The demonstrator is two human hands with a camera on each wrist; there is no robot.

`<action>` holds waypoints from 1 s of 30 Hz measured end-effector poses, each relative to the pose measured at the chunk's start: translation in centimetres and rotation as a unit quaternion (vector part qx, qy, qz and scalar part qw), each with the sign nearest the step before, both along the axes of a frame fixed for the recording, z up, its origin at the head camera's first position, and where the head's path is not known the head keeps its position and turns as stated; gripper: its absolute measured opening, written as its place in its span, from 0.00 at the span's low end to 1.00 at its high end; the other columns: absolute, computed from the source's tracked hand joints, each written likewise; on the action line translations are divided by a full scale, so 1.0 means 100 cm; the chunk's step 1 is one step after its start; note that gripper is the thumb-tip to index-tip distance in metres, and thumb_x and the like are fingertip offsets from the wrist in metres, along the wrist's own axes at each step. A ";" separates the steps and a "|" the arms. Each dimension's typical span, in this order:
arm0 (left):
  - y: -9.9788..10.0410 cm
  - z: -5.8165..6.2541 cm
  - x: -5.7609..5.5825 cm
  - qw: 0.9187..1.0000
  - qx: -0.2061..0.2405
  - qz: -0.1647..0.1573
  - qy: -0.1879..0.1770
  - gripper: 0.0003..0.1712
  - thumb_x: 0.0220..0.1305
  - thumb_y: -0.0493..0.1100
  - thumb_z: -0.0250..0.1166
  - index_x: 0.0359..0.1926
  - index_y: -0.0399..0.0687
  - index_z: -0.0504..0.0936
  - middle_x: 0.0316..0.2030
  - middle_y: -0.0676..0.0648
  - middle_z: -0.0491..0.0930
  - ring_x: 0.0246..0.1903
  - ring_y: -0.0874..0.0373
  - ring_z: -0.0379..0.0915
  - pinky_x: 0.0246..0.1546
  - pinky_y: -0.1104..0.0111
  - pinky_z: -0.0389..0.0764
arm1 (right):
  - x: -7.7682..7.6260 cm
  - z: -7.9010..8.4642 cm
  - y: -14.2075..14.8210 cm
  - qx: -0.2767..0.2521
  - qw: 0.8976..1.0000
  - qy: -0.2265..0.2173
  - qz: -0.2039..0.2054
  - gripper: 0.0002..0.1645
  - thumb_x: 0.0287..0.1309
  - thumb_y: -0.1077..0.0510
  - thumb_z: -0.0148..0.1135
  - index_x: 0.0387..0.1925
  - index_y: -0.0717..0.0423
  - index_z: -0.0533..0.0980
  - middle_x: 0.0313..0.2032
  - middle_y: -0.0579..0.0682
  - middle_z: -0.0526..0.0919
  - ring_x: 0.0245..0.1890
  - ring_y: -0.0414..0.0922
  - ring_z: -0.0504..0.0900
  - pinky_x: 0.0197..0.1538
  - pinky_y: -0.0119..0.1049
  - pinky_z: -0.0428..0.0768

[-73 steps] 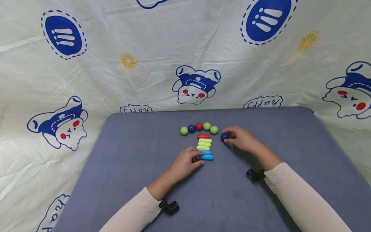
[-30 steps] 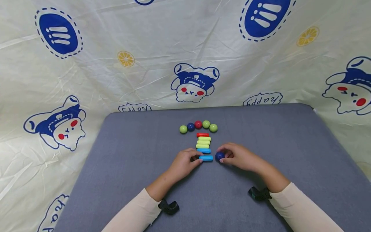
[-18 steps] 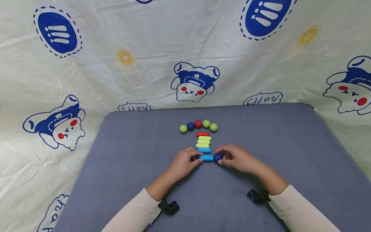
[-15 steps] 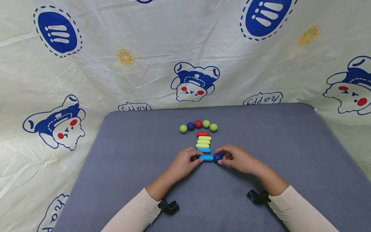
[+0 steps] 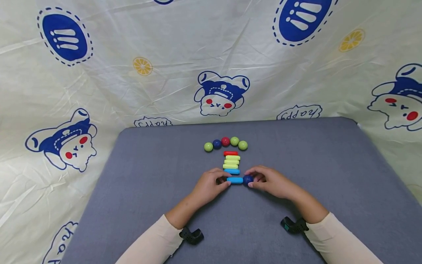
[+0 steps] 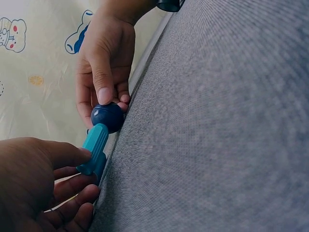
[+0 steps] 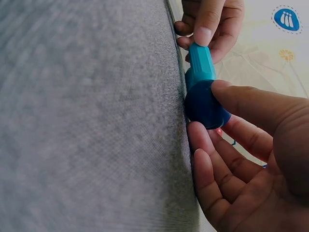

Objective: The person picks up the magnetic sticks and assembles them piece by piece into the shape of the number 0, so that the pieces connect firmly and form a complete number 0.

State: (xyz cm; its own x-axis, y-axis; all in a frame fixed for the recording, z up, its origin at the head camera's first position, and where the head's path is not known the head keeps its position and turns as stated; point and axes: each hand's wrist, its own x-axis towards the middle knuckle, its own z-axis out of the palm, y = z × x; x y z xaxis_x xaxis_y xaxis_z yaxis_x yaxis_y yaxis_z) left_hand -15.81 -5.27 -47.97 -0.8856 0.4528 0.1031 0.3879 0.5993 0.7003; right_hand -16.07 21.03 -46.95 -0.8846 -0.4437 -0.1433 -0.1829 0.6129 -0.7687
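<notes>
My left hand (image 5: 206, 187) pinches the left end of a light-blue ridged stick (image 5: 235, 180) between thumb and fingers. Against the stick's right end sits a dark-blue ball (image 5: 248, 179), held in the fingertips of my right hand (image 5: 275, 182). Both wrist views show the ball (image 6: 107, 117) meeting the tip of the stick (image 7: 201, 63), close over the table. Just behind lies another light-blue stick (image 5: 232, 171), at the near end of a stacked-looking row with three yellow-green sticks (image 5: 232, 162) and a red stick (image 5: 230, 153).
Beyond the sticks, several balls form a shallow arc: green balls (image 5: 208, 147), a dark-blue ball (image 5: 217, 144) and a red ball (image 5: 225, 141). The grey table (image 5: 158, 157) ends at a printed cream cloth (image 5: 171, 91) hanging behind it.
My left hand has drawn the nearest light-blue stick away from the row, toward me. My right hand has brought the dark-blue ball nearer and leftward onto the stick's end; both have since stayed still.
</notes>
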 end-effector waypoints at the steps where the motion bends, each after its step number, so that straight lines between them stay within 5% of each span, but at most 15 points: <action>1: 0.000 0.000 0.000 1.000 0.001 0.001 0.001 0.12 0.67 0.44 0.69 0.50 0.48 0.88 0.42 0.50 0.84 0.37 0.63 0.79 0.39 0.75 0.80 | 0.000 0.000 0.000 -0.005 1.000 0.000 0.000 0.21 0.64 0.53 0.68 0.57 0.52 0.78 0.46 0.51 0.81 0.40 0.42 0.79 0.41 0.31 0.78; 8: -0.003 0.001 -0.001 1.000 0.013 0.009 0.008 0.11 0.66 0.44 0.70 0.48 0.48 0.88 0.41 0.50 0.83 0.38 0.61 0.80 0.41 0.74 0.80 | -0.001 -0.001 0.000 -0.030 0.999 -0.015 -0.001 0.22 0.64 0.52 0.68 0.57 0.54 0.78 0.45 0.52 0.81 0.39 0.44 0.78 0.39 0.31 0.77; 17: -0.014 0.007 -0.011 0.997 0.033 0.059 0.030 0.11 0.66 0.42 0.70 0.48 0.45 0.87 0.42 0.48 0.83 0.38 0.58 0.79 0.39 0.72 0.80 | -0.002 -0.005 0.001 -0.034 0.999 -0.017 -0.002 0.22 0.64 0.51 0.68 0.58 0.52 0.78 0.45 0.51 0.80 0.39 0.44 0.77 0.39 0.31 0.76; 30: -0.035 0.015 -0.048 0.982 0.108 0.153 0.019 0.12 0.65 0.38 0.69 0.48 0.39 0.86 0.42 0.42 0.82 0.41 0.51 0.81 0.44 0.61 0.83 | -0.002 -0.009 0.003 -0.037 0.999 -0.015 0.001 0.23 0.64 0.51 0.68 0.58 0.53 0.77 0.43 0.51 0.80 0.39 0.42 0.77 0.38 0.31 0.76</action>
